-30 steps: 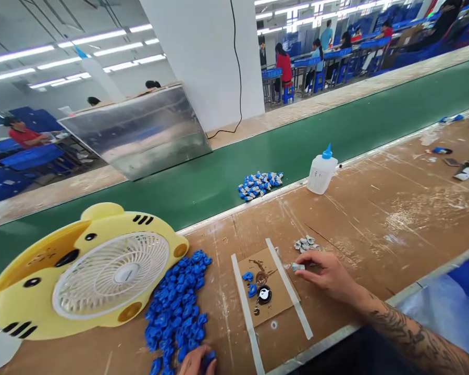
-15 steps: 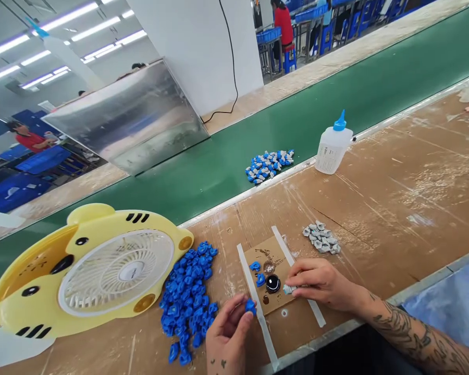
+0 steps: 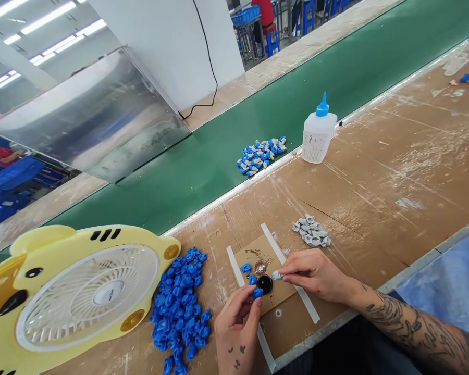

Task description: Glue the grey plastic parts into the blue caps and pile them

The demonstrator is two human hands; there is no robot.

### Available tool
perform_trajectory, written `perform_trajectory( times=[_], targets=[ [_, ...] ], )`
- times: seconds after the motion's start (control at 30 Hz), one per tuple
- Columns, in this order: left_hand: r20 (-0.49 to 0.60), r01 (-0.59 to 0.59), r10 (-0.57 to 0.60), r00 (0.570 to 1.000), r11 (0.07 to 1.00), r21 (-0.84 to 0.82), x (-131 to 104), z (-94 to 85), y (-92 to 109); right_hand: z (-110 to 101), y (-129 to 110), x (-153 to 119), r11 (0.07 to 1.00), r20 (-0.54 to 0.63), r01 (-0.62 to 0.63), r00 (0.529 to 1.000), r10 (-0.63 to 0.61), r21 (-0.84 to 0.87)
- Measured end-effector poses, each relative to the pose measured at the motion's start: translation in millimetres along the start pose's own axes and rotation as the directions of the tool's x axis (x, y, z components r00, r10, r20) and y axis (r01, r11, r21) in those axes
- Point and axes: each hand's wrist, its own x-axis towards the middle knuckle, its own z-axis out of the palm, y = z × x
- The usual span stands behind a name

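My left hand [image 3: 238, 325] pinches a small blue plastic-looking part [image 3: 257, 292] at the near left edge of a round black dish [image 3: 264, 284]. From the right, my right hand [image 3: 312, 273] holds a small light grey part [image 3: 276, 275] in its fingertips, just beside the dish. Dark, shiny liquid appears to fill the dish. Two more blue pieces [image 3: 246, 267] lie on the taped cardboard square [image 3: 279, 302], near a clear round spot [image 3: 260, 267]. Whether either held part touches the dish, I cannot tell.
A heap of blue parts [image 3: 182, 307] lies left, beside a yellow animal-shaped fan [image 3: 140, 291]. Grey parts [image 3: 311, 230] are piled at right. Joined blue-and-grey pieces [image 3: 261, 155] sit on the green belt [image 3: 214, 156]. A squeeze bottle [image 3: 319, 133] stands at the belt's edge.
My left hand has brought the blue part rightward and up to the dish. My right hand still holds the grey part, now tilted beside the dish. The whole view has shifted.
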Motion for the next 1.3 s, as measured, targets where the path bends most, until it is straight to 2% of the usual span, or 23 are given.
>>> perform_trajectory(
  times=[0.17,0.23,0.37,0.47,0.57,0.67,0.77,0.87,1.03,1.2,1.3],
  targets=[
    [0.063,-0.193,0.183,0.981,0.946,0.26,3,2.1,-1,2,0,-1,0.999,-0.019,-0.001,1.0,0.0,-0.054],
    [0.096,-0.239,0.22,0.971,0.914,0.327,5,2.8,0,2,0,-1,0.998,-0.018,-0.01,1.0,0.009,-0.057],
    [0.137,-0.27,0.235,0.962,0.888,0.371,6,5.4,1,2,0,0,0.999,-0.036,-0.013,0.999,0.011,-0.049],
    [0.12,-0.244,0.215,0.969,0.904,0.352,5,5.7,5,2,-2,1,0.999,-0.054,-0.018,0.998,0.016,-0.033],
    [0.067,-0.123,0.11,0.992,0.961,0.248,5,2.3,9,2,-8,1,0.999,-0.069,-0.047,0.997,0.047,-0.001],
    [-0.017,0.085,-0.085,0.996,0.996,-0.017,5,-0.5,9,5,-16,0,0.99,-0.094,-0.122,0.987,0.128,0.064],
    [-0.081,0.202,-0.237,0.968,0.931,-0.305,5,4.7,5,15,-23,-2,0.977,-0.111,-0.166,0.977,0.181,0.132],
    [-0.086,0.211,-0.279,0.956,0.864,-0.457,2,17.8,3,26,-27,-4,0.979,-0.124,-0.129,0.981,0.15,0.161],
    [-0.084,0.219,-0.306,0.948,0.823,-0.524,0,32.0,17,33,-34,-2,0.995,-0.18,-0.035,0.982,0.052,0.095],
    [-0.029,0.325,-0.41,0.912,0.761,-0.562,5,29.0,40,25,-40,7,0.998,-0.088,-0.013,0.996,0.019,0.063],
    [-0.02,0.316,-0.39,0.92,0.774,-0.548,11,29.4,39,25,-37,16,0.996,-0.034,-0.062,0.997,0.064,0.065]
  ],
)
